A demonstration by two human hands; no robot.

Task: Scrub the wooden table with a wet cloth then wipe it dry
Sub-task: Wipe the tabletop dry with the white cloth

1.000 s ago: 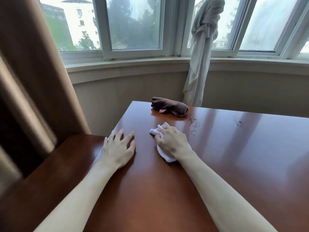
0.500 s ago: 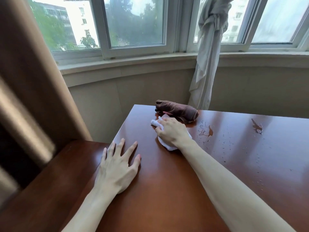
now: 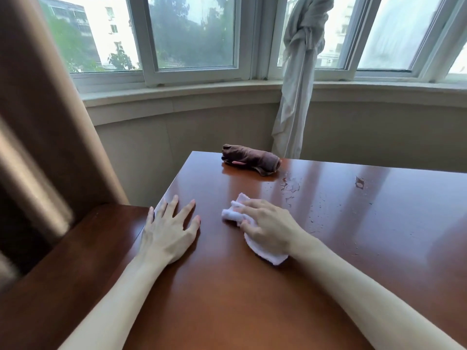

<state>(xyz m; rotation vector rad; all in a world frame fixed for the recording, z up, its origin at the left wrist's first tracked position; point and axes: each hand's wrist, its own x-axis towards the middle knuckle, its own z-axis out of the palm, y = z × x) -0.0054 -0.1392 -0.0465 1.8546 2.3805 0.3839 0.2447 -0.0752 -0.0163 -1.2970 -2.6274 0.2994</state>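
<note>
brown curtain fills the far left, lower wooden surface beside it. left hand lies flat on the wooden table near its left edge, fingers spread, holding nothing. just right of it, right hand presses down on a white cloth, fingers curled over the bunched front part, cloth flat on the table under the palm. rolled brown cloth sits at the far edge of the table. water drops right of it, small scrap further right. knotted pale curtain hangs at the window.
</note>
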